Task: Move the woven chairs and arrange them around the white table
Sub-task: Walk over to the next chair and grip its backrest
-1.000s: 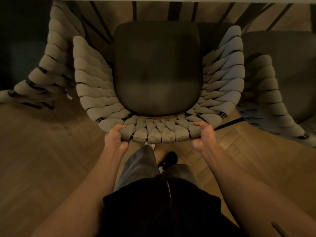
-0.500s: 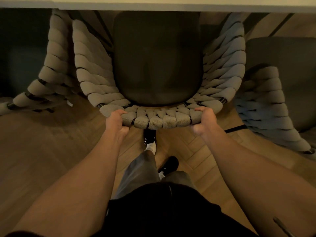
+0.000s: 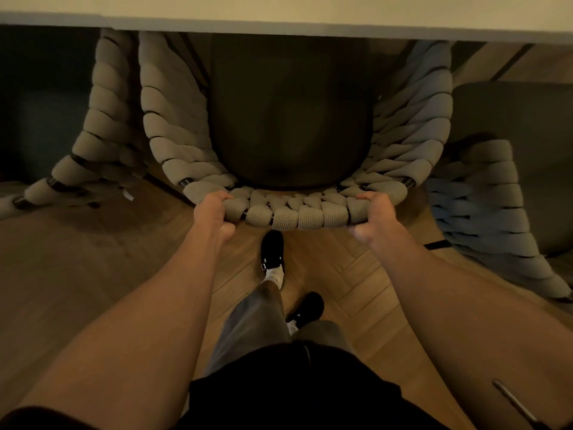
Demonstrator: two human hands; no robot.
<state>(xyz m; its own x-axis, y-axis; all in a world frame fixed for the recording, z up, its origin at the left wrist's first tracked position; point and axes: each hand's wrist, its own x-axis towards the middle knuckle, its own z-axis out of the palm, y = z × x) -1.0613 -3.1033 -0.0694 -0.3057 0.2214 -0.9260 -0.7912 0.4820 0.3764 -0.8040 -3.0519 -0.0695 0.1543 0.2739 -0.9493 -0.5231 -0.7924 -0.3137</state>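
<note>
On herringbone wood floor [image 3: 366, 283], both hands, left hand [image 3: 212, 214] and right hand [image 3: 373, 217], grip the knitted-rope chair [image 3: 288, 215].

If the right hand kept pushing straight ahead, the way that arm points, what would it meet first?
The right hand already grips the middle woven chair's back rim. Straight ahead lies the dark seat cushion, then the white table's edge above it; depth is hard to judge.

3 woven chairs are counted along the white table [image 3: 279, 9]: 1 middle chair [image 3: 288, 212] below its edge, 1 left chair [image 3: 102, 125], 1 right chair [image 3: 490, 193]. 2 hands and 2 black shoes are seen below the table.
</note>
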